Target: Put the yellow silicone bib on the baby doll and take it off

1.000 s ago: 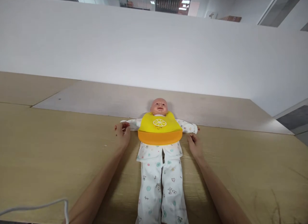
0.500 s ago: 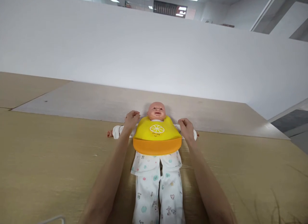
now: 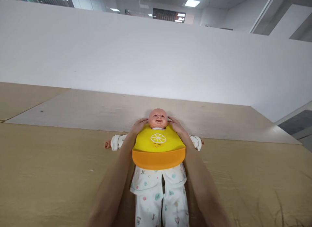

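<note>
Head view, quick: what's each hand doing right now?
Left hand: open, resting on the top edge of the bib beside the doll's neck; no clear grip.
Right hand: open, resting the same way on the other side.

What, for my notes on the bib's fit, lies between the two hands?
In the head view, the doll's head and the top of the yellow bib lie between the left hand and the right hand.

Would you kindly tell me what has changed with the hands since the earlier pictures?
The left hand and right hand have moved up the doll from its sleeves to its neck, and now rest at the top edges of the yellow bib. The doll still lies on its back.
</note>
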### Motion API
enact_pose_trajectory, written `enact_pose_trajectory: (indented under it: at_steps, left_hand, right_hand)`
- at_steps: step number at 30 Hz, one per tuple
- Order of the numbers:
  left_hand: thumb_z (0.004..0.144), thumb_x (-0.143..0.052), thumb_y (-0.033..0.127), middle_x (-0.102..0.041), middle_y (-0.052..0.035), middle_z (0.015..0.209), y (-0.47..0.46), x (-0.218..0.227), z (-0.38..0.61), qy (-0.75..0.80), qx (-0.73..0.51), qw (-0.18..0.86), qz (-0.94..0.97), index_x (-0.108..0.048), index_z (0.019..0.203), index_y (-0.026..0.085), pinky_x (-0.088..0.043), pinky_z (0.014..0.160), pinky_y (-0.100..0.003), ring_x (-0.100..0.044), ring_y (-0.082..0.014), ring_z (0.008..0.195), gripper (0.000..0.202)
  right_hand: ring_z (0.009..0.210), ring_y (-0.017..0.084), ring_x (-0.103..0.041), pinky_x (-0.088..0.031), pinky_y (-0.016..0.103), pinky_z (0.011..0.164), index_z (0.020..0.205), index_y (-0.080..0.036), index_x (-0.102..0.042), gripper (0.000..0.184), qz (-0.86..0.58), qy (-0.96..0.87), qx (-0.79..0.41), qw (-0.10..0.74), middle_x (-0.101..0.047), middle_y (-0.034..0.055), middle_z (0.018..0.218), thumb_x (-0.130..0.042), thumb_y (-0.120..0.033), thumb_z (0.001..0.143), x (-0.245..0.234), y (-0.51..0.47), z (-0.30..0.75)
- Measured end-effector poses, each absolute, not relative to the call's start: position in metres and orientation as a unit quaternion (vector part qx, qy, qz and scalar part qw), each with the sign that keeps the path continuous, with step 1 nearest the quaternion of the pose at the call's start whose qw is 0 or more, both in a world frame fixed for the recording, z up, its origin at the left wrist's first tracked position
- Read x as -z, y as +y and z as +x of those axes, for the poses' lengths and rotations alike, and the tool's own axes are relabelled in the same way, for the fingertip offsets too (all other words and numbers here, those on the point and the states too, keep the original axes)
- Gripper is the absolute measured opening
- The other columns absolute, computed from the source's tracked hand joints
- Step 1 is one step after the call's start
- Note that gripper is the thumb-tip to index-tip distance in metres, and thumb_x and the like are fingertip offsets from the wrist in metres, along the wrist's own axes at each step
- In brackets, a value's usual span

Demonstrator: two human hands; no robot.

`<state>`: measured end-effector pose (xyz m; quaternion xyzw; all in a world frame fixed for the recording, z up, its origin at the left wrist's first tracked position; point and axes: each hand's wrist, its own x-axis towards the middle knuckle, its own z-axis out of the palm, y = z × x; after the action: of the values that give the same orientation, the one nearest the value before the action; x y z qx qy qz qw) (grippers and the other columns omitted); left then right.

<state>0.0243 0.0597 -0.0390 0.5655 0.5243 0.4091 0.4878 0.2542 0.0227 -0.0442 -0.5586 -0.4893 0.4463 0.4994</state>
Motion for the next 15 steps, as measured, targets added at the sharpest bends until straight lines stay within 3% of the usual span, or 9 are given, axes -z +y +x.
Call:
enact_pose_trajectory:
  at_steps: [2, 7, 10, 15]
  left_hand:
    - [0.066, -0.061, 0.027, -0.073, -0.0057, 0.111, 0.058, 0.038, 0.026, 0.492, -0.393, 0.518, 0.579, -0.071, 0.101, 0.018, -0.05, 0.087, -0.031, -0.064, -0.0248, 0.103, 0.037]
    - [0.069, -0.063, 0.023, -0.068, -0.0062, 0.124, 0.05, 0.031, 0.028, 0.491, -0.344, 0.575, 0.557, -0.056, 0.131, 0.018, -0.053, 0.085, -0.029, -0.065, -0.025, 0.107, 0.062]
    - [0.069, -0.064, 0.02, -0.067, -0.0071, 0.124, 0.042, 0.023, 0.029, 0.482, -0.352, 0.593, 0.54, -0.054, 0.133, 0.017, -0.053, 0.086, -0.03, -0.065, -0.0256, 0.107, 0.065]
    - [0.065, -0.065, 0.018, -0.074, -0.0093, 0.109, 0.028, 0.009, 0.035, 0.465, -0.363, 0.602, 0.537, -0.064, 0.12, 0.015, -0.052, 0.09, -0.036, -0.067, -0.0292, 0.101, 0.055]
  right_hand:
    - [0.091, 0.019, -0.064, -0.051, 0.035, 0.086, 0.123, -0.009, -0.058, 0.049, -0.538, -0.483, -0.48, 0.498, -0.068, 0.0116, 0.111, -0.051, -0.021, 0.075, 0.044, 0.026, 0.25]
    - [0.107, 0.022, -0.061, -0.044, 0.039, 0.101, 0.123, -0.011, -0.06, 0.051, -0.522, -0.48, -0.5, 0.497, -0.063, 0.0108, 0.124, -0.053, -0.02, 0.073, 0.041, 0.022, 0.248]
    - [0.111, 0.022, -0.06, -0.042, 0.04, 0.104, 0.12, -0.013, -0.063, 0.049, -0.517, -0.478, -0.508, 0.496, -0.061, 0.0104, 0.127, -0.052, -0.02, 0.072, 0.033, 0.014, 0.246]
    - [0.108, 0.021, -0.062, -0.046, 0.037, 0.1, 0.114, -0.018, -0.065, 0.043, -0.494, -0.47, -0.525, 0.509, -0.064, 0.0074, 0.124, -0.055, -0.024, 0.072, 0.021, 0.0, 0.239]
